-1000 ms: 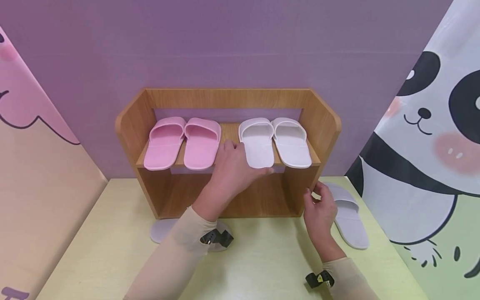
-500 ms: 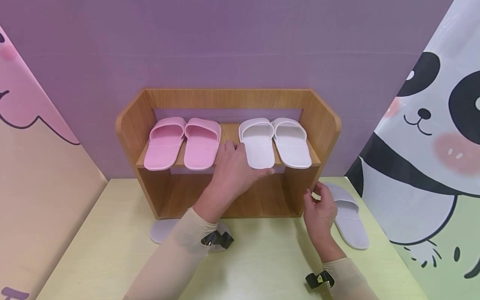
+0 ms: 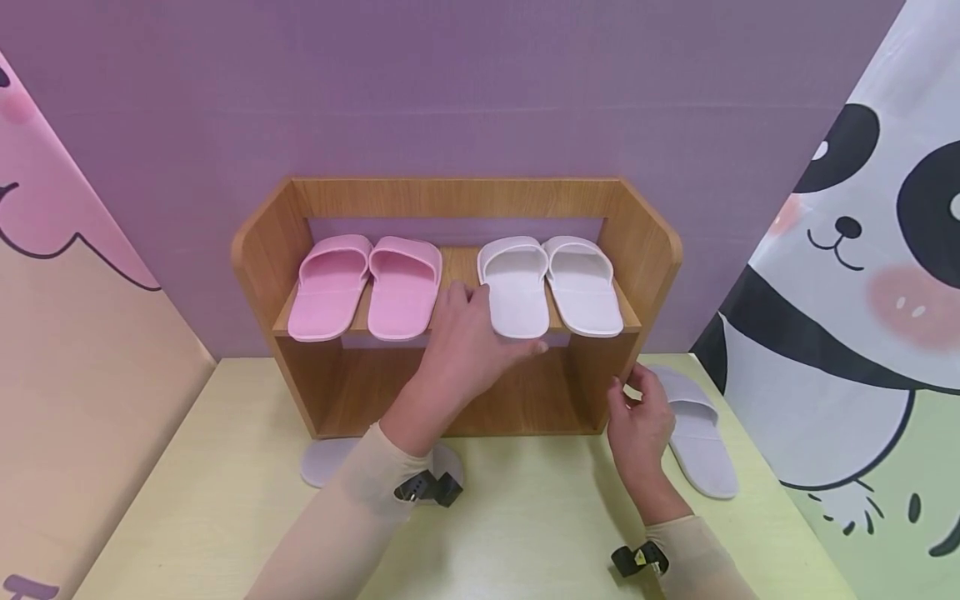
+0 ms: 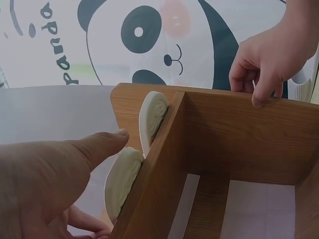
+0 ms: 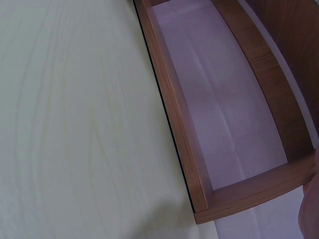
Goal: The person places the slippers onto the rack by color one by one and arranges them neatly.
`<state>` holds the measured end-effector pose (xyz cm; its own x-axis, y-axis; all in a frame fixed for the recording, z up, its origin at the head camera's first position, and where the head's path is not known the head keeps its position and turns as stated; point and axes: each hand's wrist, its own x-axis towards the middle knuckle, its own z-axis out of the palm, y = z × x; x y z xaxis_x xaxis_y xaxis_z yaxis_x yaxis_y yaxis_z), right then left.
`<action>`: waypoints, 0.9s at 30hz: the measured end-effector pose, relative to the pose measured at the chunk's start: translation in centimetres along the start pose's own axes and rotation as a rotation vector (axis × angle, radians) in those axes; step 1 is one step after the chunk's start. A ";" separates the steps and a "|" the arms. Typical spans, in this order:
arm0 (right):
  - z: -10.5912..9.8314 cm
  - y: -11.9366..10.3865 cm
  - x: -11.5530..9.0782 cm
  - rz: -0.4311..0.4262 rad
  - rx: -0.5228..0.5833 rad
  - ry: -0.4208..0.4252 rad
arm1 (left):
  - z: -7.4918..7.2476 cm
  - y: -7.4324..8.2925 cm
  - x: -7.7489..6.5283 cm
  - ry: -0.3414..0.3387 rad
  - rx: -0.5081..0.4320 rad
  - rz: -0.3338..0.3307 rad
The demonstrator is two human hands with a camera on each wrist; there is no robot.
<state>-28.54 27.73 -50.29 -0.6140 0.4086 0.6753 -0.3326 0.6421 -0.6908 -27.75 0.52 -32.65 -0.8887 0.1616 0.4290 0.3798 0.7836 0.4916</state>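
Observation:
My left hand (image 3: 463, 342) reaches to the upper shelf of a wooden shoe rack (image 3: 465, 198), its fingers beside the left white slipper (image 3: 517, 308). In the left wrist view the thumb (image 4: 102, 147) stretches out straight, apart from the white slipper's toe (image 4: 122, 179). The second white slipper (image 3: 588, 302) lies close on the right. Lower down, my right hand (image 3: 642, 425) grips the front edge of the rack's right side panel (image 4: 239, 129) between thumb and curled fingers. A pink slipper (image 3: 326, 302) and its mate (image 3: 402, 302) sit on the shelf's left half.
A pale lavender slipper (image 3: 701, 450) lies on the table (image 3: 525, 533) right of the rack. Another lavender slipper (image 3: 324, 461) shows in front of the rack, partly behind my left forearm. A purple wall (image 3: 465, 100) stands behind; a panda panel (image 3: 847, 292) borders the right.
My left thumb has dropped slightly away from the white slipper's toe, and the left wrist has shifted a little left. The right hand and the slippers have stayed in place.

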 end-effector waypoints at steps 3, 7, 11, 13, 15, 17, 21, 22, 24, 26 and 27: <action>0.0 0.0 0.0 -0.001 0.005 -0.003 | -0.2 -0.2 -0.5 0.022 -0.074 -0.004; -0.1 0.0 0.0 0.000 0.017 -0.009 | -0.7 -0.7 -1.5 0.072 -0.160 0.026; -0.1 0.0 0.0 -0.004 0.021 -0.012 | -1.4 -1.3 -2.8 0.103 -0.203 0.078; -0.1 0.0 0.0 -0.004 0.014 -0.014 | -1.8 -1.7 -3.6 0.100 -0.208 0.094; -0.2 0.0 0.0 -0.002 0.010 -0.015 | -2.2 -2.2 -4.5 0.088 -0.199 0.093; -0.2 0.0 0.0 0.000 0.008 -0.015 | -2.6 -2.8 -5.4 0.062 -0.183 0.075; -0.2 -0.1 0.0 0.004 0.006 -0.014 | -2.9 -4.6 -7.0 -0.011 -0.159 0.051; -0.2 -0.1 0.0 0.004 0.005 -0.015 | -3.0 -5.1 -7.4 -0.032 -0.159 0.054; -0.2 -0.1 0.0 0.007 0.003 -0.019 | -3.0 -6.2 -8.1 -0.068 -0.153 0.084; -0.2 -0.1 0.0 0.010 0.003 -0.025 | -3.1 -7.4 -8.8 -0.113 -0.144 0.122; -0.1 -0.1 0.0 0.012 0.004 -0.027 | -3.2 -8.0 -9.1 -0.141 -0.140 0.146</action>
<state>-28.42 27.77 -50.19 -0.6374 0.3986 0.6594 -0.3277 0.6343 -0.7002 -21.90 -9.12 -38.07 -0.8449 0.3570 0.3985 0.5304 0.6565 0.5363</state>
